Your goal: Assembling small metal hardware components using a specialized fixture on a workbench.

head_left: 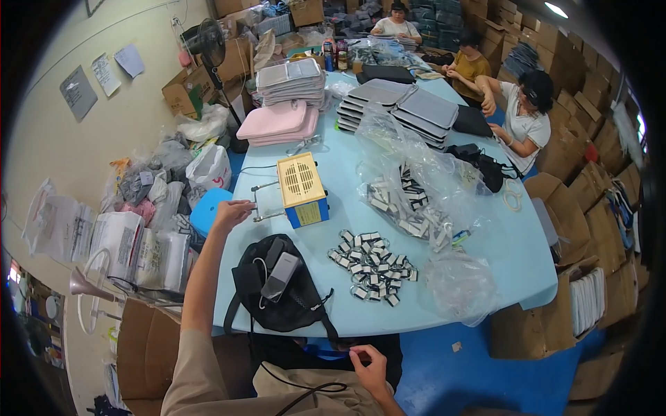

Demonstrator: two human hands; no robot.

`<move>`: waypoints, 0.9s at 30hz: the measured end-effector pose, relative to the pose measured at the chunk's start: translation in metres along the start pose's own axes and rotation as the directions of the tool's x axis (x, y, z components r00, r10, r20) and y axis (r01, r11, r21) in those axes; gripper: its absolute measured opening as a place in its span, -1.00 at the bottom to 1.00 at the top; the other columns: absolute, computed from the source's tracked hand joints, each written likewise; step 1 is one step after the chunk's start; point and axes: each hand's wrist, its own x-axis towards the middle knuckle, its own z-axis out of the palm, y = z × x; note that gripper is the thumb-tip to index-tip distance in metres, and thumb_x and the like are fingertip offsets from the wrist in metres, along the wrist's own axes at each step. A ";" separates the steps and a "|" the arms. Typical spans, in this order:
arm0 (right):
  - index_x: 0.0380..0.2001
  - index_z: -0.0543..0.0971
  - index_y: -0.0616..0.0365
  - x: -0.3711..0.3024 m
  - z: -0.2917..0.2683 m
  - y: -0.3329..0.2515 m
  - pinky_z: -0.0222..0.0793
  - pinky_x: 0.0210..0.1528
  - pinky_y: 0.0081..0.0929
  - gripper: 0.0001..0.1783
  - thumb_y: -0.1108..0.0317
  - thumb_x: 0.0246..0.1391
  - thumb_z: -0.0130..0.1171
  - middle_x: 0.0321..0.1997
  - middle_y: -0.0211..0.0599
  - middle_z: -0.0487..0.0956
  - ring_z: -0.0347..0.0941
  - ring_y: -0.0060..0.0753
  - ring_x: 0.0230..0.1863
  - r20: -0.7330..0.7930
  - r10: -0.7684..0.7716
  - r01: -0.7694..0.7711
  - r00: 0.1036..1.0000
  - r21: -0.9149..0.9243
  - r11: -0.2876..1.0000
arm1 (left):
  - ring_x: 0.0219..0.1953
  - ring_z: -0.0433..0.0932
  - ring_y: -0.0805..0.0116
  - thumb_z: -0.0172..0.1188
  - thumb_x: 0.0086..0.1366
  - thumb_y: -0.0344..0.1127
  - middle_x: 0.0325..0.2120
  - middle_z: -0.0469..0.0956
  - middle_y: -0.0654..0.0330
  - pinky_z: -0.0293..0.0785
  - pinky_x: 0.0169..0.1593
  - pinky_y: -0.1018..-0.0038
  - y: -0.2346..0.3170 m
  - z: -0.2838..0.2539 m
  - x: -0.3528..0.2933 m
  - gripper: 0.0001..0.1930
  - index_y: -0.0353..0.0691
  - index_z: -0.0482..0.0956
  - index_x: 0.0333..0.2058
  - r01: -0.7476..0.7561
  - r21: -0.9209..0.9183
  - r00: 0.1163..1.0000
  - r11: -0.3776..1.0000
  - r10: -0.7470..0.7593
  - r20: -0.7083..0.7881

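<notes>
My left hand (234, 213) reaches over the table's left edge. Its fingertips are pressed together at the ends of two metal rods (269, 216), which stick out from a yellow and blue box (303, 188) with a slotted top. Anything pinched there is too small to make out. Low over my lap, my right hand (370, 369) has thumb and forefinger brought together; whatever lies between them cannot be made out. A black drawstring bag (305, 305) lies nearest, with a grey power bank (281, 276) and white cable on it. Beside it is a pile of small white-and-black looped pieces (374, 267).
A clear plastic bag (416, 201) of similar pieces spreads across the light-blue table (333, 315). Farther back stand grey cases (423, 114) and pink cases (277, 123). Three people work at the far and right sides. Cardboard boxes (531, 329) line the right; bagged goods crowd the left.
</notes>
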 end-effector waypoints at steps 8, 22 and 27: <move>-0.27 0.67 0.31 0.002 0.000 0.000 0.51 -0.27 -0.53 -0.88 0.47 0.18 0.32 -0.33 -0.21 0.67 0.63 -0.45 -0.35 0.003 -0.003 0.003 1.000 -0.007 1.000 | -0.37 0.66 0.45 0.53 0.10 -0.46 -0.35 0.70 0.13 0.60 -0.31 0.66 0.001 0.001 0.001 -0.69 -0.43 0.69 -0.18 -0.019 -0.019 1.000 1.000 0.020 0.015; -0.25 0.69 0.30 0.000 -0.004 -0.043 0.52 -0.24 -0.55 -0.88 0.49 0.15 0.35 -0.31 -0.22 0.68 0.63 -0.47 -0.32 0.042 -0.073 0.073 0.996 -0.003 0.997 | -0.38 0.66 0.47 0.51 0.12 -0.46 -0.36 0.70 0.15 0.59 -0.32 0.67 0.000 0.001 -0.002 -0.70 -0.42 0.70 -0.17 -0.004 0.010 1.000 1.000 0.004 0.012; -0.10 0.70 0.21 0.005 -0.023 -0.189 0.54 -0.21 -0.44 -0.71 0.48 0.07 0.44 -0.20 -0.21 0.66 0.63 -0.25 -0.20 0.319 -0.527 0.453 0.787 0.282 0.846 | -0.40 0.62 0.53 0.51 0.14 -0.43 -0.40 0.68 0.26 0.56 -0.34 0.70 -0.007 -0.004 0.009 -0.74 -0.33 0.73 -0.18 -0.015 0.017 0.999 1.000 0.014 0.050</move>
